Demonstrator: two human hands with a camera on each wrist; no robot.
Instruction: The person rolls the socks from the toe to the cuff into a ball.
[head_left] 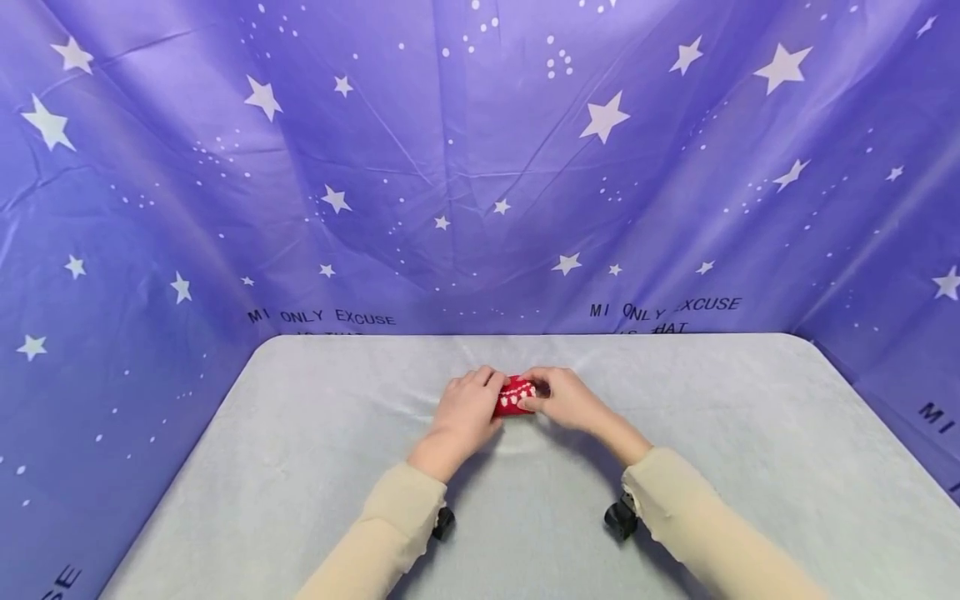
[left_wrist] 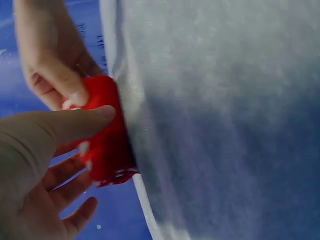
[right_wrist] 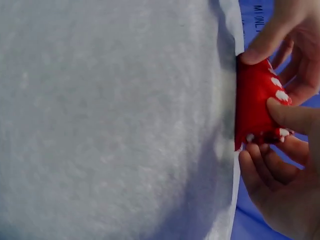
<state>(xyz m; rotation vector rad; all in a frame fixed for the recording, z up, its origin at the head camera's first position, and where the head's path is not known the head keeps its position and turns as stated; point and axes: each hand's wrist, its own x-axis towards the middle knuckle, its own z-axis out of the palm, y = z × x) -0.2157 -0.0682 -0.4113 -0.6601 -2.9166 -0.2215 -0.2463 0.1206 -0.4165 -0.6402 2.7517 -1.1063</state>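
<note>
One small red cloth item with white dots (head_left: 515,395) rests mid-desk on the grey desk cover (head_left: 300,467), pinched from both sides: left hand (head_left: 468,407) and right hand (head_left: 567,398), each grip clamped on it.

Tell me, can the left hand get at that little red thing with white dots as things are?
Yes, it seems so: the left hand already holds the red dotted piece from one side, the right hand pinches the other, and nothing lies between them on the grey cloth.
</note>
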